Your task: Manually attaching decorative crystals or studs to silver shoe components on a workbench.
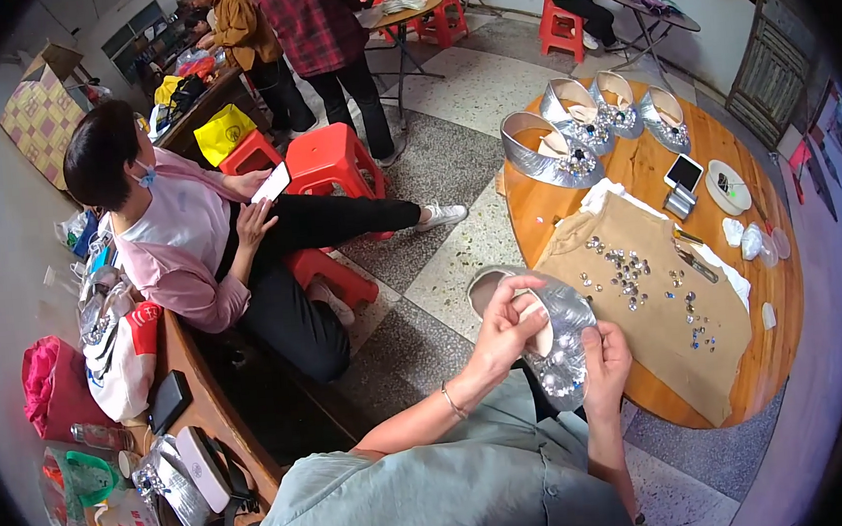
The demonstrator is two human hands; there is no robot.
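I hold a silver, quilted-looking shoe upper (565,313) in front of my body, off the near left edge of the round table. Its pale lining shows around the opening, and a few shiny stones sit at its lower end. My left hand (513,330), with a bracelet at the wrist, is closed on the upper's opening edge. On the other side, my right hand (606,355) pinches its edge between thumb and fingers. Just beyond, loose gemstones (629,271) lie scattered on a tan cloth (690,355). What the fingertips press underneath is hidden.
Several jewelled silver uppers (543,159) stand at the back of the round wooden table (783,318). Pliers (697,265), a phone (684,172) and a white bowl (729,187) lie right. A seated person (180,213) and red stools (336,161) are left, beside a cluttered bench (241,430).
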